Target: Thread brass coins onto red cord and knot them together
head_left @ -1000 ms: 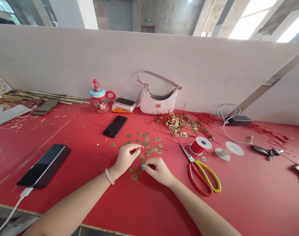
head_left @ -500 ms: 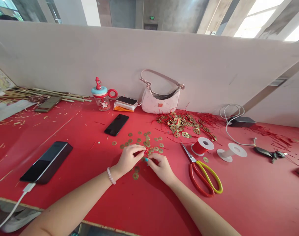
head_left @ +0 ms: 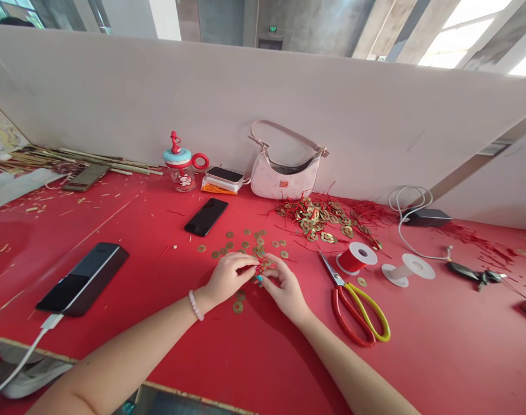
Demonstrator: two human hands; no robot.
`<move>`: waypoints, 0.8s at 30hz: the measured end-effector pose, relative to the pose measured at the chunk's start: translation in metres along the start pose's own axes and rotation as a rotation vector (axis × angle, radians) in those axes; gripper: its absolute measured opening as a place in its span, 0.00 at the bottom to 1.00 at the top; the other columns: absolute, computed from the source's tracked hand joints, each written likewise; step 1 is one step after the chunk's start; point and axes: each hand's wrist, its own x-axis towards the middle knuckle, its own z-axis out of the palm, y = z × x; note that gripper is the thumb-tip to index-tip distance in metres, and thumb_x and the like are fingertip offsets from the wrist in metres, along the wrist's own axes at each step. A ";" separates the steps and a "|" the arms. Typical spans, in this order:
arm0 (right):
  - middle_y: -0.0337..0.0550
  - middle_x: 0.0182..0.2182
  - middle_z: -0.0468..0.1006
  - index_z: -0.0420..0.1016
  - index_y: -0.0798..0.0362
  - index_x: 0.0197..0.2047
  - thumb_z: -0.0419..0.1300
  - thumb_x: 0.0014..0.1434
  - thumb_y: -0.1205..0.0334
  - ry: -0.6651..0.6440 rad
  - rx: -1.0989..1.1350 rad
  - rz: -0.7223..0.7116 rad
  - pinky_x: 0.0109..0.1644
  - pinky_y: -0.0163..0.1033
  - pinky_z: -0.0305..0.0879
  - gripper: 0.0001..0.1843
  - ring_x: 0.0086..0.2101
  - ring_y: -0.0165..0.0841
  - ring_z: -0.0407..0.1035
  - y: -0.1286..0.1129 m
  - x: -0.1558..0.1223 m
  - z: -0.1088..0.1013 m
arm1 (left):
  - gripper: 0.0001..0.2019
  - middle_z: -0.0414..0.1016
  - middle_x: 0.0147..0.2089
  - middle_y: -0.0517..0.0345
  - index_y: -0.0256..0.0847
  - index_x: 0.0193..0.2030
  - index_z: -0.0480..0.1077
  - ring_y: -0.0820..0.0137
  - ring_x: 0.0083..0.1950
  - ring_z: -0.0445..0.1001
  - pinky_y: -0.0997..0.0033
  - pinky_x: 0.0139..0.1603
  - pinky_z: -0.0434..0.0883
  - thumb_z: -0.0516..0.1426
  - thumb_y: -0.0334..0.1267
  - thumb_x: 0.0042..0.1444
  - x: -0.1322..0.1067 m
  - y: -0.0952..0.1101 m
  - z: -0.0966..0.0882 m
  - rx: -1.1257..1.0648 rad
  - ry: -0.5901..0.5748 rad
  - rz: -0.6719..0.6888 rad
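Note:
My left hand [head_left: 227, 278] and my right hand [head_left: 283, 288] meet fingertip to fingertip low over the red table [head_left: 116, 230]. Both pinch a small piece of red cord with brass coins [head_left: 258, 268] between them. Several loose brass coins [head_left: 245, 245] with square holes lie scattered just beyond the fingers, and two more lie under my left wrist. A bead bracelet sits on my left wrist.
Red and yellow scissors [head_left: 358, 305] lie right of my hands, beside a red cord spool [head_left: 354, 257] and an empty white spool [head_left: 407, 270]. A heap of strung coins [head_left: 323, 219] lies by a pink handbag [head_left: 285, 170]. A black phone [head_left: 206, 217], a power bank [head_left: 82, 279] and a cup [head_left: 181, 171] stand left.
My right hand has moved up and left to meet my left hand, and both now pinch the red cord piece. The view has shifted slightly.

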 end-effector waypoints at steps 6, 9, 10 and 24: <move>0.39 0.27 0.75 0.73 0.53 0.33 0.62 0.50 0.57 0.080 0.259 0.073 0.34 0.34 0.67 0.09 0.26 0.26 0.68 -0.002 0.005 -0.006 | 0.08 0.78 0.36 0.53 0.43 0.37 0.76 0.65 0.40 0.75 0.65 0.45 0.69 0.56 0.33 0.53 0.001 0.003 -0.001 -0.040 -0.041 0.026; 0.38 0.22 0.74 0.75 0.54 0.32 0.63 0.49 0.57 0.118 0.447 0.113 0.30 0.32 0.65 0.09 0.24 0.25 0.66 -0.001 0.006 -0.007 | 0.08 0.78 0.37 0.54 0.43 0.37 0.75 0.66 0.40 0.75 0.66 0.44 0.69 0.55 0.33 0.54 0.002 0.007 -0.002 -0.070 -0.090 0.030; 0.37 0.21 0.73 0.75 0.54 0.32 0.63 0.49 0.57 0.108 0.503 0.131 0.29 0.31 0.64 0.10 0.23 0.25 0.65 -0.001 0.007 -0.008 | 0.09 0.78 0.37 0.54 0.43 0.37 0.75 0.66 0.40 0.75 0.67 0.44 0.69 0.54 0.33 0.54 0.002 0.008 -0.003 -0.072 -0.110 0.032; 0.38 0.45 0.76 0.74 0.44 0.38 0.63 0.50 0.57 0.263 0.737 0.080 0.51 0.38 0.65 0.10 0.51 0.32 0.66 0.009 0.016 -0.022 | 0.08 0.77 0.37 0.54 0.38 0.36 0.74 0.71 0.36 0.73 0.75 0.36 0.68 0.54 0.32 0.53 0.001 0.008 -0.003 -0.187 -0.249 -0.066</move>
